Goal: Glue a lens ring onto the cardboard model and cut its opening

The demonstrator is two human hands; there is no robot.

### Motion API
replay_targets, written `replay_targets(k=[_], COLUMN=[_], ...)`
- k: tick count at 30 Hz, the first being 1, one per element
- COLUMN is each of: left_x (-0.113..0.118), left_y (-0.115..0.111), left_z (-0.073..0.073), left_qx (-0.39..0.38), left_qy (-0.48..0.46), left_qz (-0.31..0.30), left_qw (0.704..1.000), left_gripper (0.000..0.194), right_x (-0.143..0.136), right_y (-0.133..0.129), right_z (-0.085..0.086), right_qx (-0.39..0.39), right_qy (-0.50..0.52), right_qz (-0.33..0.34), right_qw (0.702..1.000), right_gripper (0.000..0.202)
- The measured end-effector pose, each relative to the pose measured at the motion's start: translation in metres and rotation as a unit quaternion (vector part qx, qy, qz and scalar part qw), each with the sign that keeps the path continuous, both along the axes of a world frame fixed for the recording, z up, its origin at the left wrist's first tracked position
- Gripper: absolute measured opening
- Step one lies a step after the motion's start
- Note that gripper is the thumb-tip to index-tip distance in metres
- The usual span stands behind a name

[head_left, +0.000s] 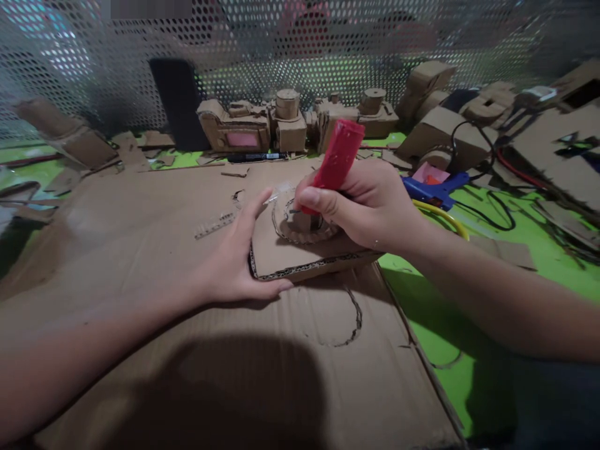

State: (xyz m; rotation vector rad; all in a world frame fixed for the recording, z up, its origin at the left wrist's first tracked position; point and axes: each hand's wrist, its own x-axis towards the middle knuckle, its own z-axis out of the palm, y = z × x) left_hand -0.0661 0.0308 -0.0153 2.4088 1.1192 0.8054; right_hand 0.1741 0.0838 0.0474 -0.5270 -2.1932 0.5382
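Note:
My left hand (241, 259) grips the left end of a small cardboard box (267, 259), thumb along the near side and fingers over the far edge. On top of the box sits a round cardboard ring (281, 231) with a recessed middle. My right hand (370, 203) is closed around a red box cutter (340, 153), its handle slanting up to the right. The cutter's lower end points down inside the ring; my fingers partly cover it, and I cannot tell whether the tip touches the cardboard.
A large cardboard sheet (154, 312) with a curved cut lies beneath on the green table (422, 300). A blue glue gun (438, 190) with a cable is at the right. Cardboard camera models (234, 128) and a black marker (255, 157) line the perforated metal screen (244, 37).

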Motion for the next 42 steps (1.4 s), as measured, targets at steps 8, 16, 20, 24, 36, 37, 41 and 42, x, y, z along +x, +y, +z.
replay_targets(k=[8,16,20,24,36,37,41,42], left_x=[0.000,-0.001,-0.001,0.000,0.000,0.000,0.001,0.002], left_y=[-0.001,0.000,0.000,-0.001,-0.001,-0.002,-0.002,-0.002], left_z=[0.000,0.000,-0.001,-0.001,-0.003,-0.003,-0.003,-0.003], left_qx=[-0.008,-0.020,-0.026,-0.020,0.002,-0.003,-0.023,-0.025], left_qy=[0.010,0.006,-0.003,-0.001,0.000,-0.001,-0.006,-0.009], left_qz=[0.006,-0.003,0.007,0.007,0.007,0.008,0.014,0.015], left_qw=[1.000,1.000,1.000,1.000,1.000,1.000,1.000,1.000], left_gripper=[0.125,0.131,0.131,0.131,0.127,0.128,0.130,0.130], right_x=[-0.007,-0.002,-0.004,-0.006,-0.009,-0.010,-0.011,-0.010], right_y=[-0.001,-0.002,-0.001,0.001,-0.002,-0.001,0.001,0.001], right_z=[0.006,0.001,0.003,0.004,0.005,0.006,0.004,0.003], right_qx=[0.051,-0.017,-0.015,0.006,-0.061,-0.047,-0.023,-0.025], right_qy=[-0.074,-0.021,-0.049,-0.079,-0.025,-0.040,-0.075,-0.068], right_qz=[0.033,-0.009,0.003,0.027,0.029,0.037,0.056,0.052], right_qw=[0.995,1.000,0.999,0.997,0.997,0.997,0.995,0.996], right_gripper=[0.029,0.040,0.038,0.036,0.034,0.033,0.036,0.038])
